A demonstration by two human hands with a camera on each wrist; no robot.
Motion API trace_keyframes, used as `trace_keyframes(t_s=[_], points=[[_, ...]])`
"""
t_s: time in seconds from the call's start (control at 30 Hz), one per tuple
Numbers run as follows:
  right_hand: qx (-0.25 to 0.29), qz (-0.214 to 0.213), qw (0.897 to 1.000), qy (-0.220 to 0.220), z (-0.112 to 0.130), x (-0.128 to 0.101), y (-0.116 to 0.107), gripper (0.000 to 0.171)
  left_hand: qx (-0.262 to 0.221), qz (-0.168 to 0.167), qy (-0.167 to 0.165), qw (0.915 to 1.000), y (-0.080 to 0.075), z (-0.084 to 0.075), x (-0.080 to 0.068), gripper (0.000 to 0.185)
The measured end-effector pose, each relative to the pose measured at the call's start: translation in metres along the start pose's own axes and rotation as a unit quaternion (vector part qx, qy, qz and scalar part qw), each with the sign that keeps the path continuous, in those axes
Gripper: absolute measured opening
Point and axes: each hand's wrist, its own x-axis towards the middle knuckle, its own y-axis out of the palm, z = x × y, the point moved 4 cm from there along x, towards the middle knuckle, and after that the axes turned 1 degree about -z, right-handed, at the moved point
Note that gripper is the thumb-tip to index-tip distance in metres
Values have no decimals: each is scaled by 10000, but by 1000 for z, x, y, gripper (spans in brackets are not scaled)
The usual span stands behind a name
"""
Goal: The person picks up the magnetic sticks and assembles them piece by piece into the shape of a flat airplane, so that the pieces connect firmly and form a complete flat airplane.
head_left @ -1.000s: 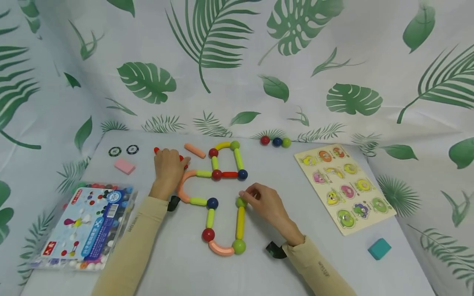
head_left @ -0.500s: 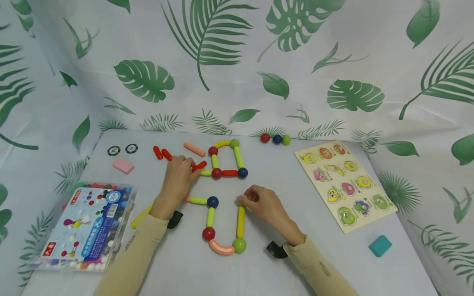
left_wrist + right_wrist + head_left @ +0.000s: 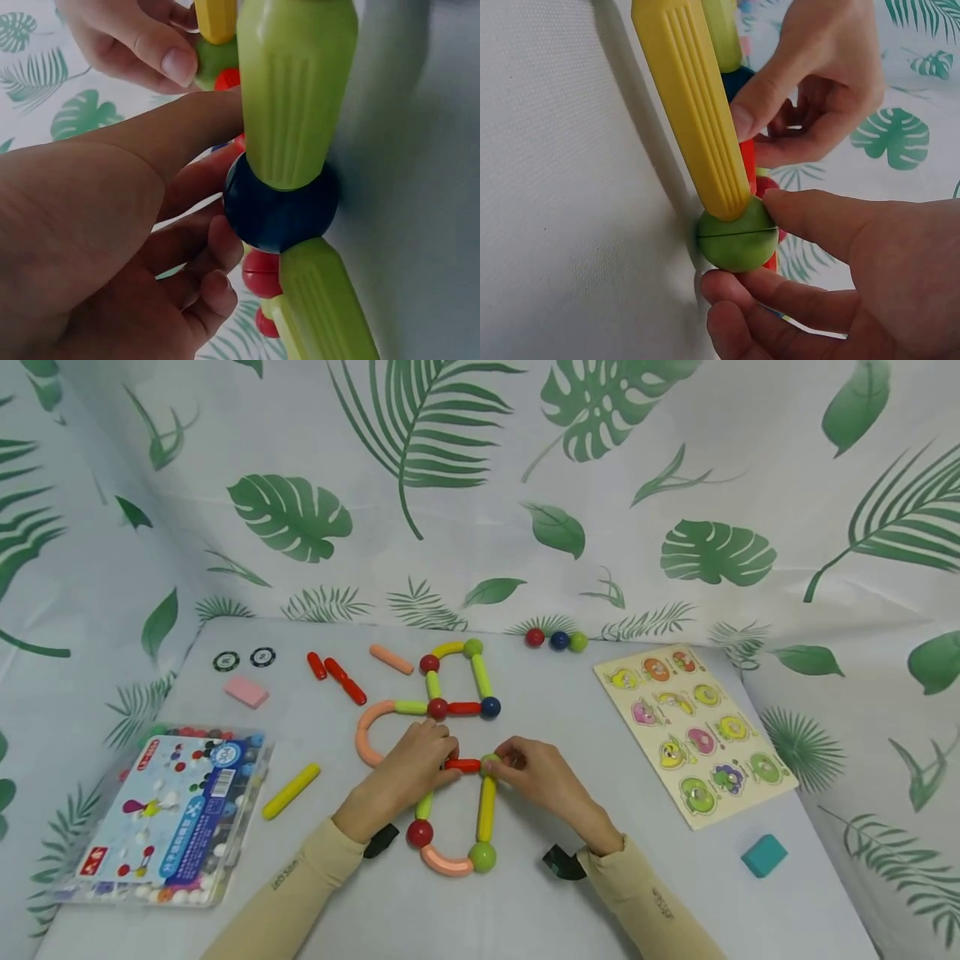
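A flat figure of coloured rods and balls (image 3: 450, 710) lies mid-table. My left hand (image 3: 448, 758) pinches a short red rod (image 3: 462, 765) and holds it level between a dark blue ball (image 3: 279, 206) and a green ball (image 3: 490, 764). My right hand (image 3: 501, 763) pinches that green ball, which caps a yellow rod (image 3: 487, 808). In the right wrist view the green ball (image 3: 739, 236) sits under the yellow rod (image 3: 694, 105), with the red rod (image 3: 748, 165) behind it. The left palm hides the blue ball in the head view.
A clear box of pieces (image 3: 172, 814) stands front left, a loose yellow rod (image 3: 291, 791) beside it. At the back lie a pink block (image 3: 246, 692), two discs (image 3: 227, 661), red rods (image 3: 335, 677), a peach rod (image 3: 391, 659) and three balls (image 3: 556, 640). A puzzle board (image 3: 697, 731) and teal block (image 3: 765, 856) lie right.
My left hand picked a red rod from the back left and carried it down to the gap beside the green ball. The right hand stayed on that ball.
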Motion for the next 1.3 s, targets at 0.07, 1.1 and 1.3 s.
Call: trace_keyframes(t_s=[0.07, 1.1, 1.3], points=[[1, -1, 10000, -51, 2, 0, -1, 27, 9, -10, -8, 10000, 1, 0, 0, 23], [219, 106, 9995, -207, 4, 1, 4, 26, -186, -174, -222, 9994, 0, 12, -15, 31], [197, 186, 9994, -196, 3, 2, 6, 25, -335, -197, -213, 9990, -2, 14, -17, 33]])
